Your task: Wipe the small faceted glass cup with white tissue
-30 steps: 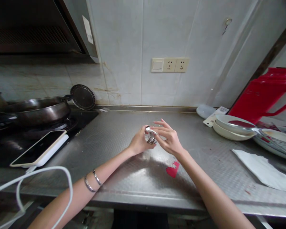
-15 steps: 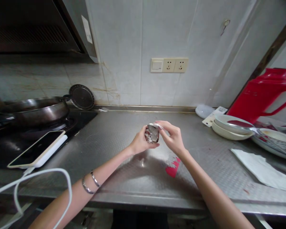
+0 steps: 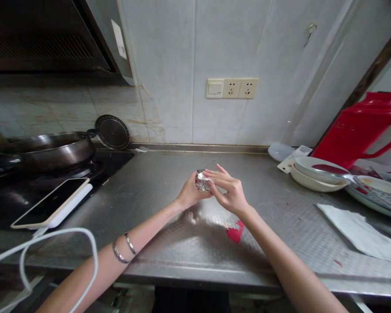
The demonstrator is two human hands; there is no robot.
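Note:
Above the middle of the steel counter, my left hand [image 3: 190, 193] is wrapped round a small, round, jar-like object [image 3: 201, 185] with a shiny, silvery-grey face. My right hand [image 3: 228, 189] lies over its top and right side, fingers extended and close together, the index finger slightly raised. Under these fingertips shows a small white piece of tissue [image 3: 202, 175], pressed against the object. The fingers hide much of the object, so its exact kind is unclear. Below the hands, a torn red scrap [image 3: 234, 233] lies on the counter.
To the left, a phone [image 3: 52, 202] with a white cable [image 3: 87, 234] lies by the stove, where a steel pan [image 3: 52, 152] sits. At right are stacked bowls [image 3: 317, 179], a red thermos jug [image 3: 355, 130] and a folded white paper [image 3: 358, 230]. The counter's front edge [image 3: 195, 276] runs below my arms.
My right hand has moved left, from the object's upper right edge to across its face, carrying the white tissue along. The object appears slightly turned in my left hand.

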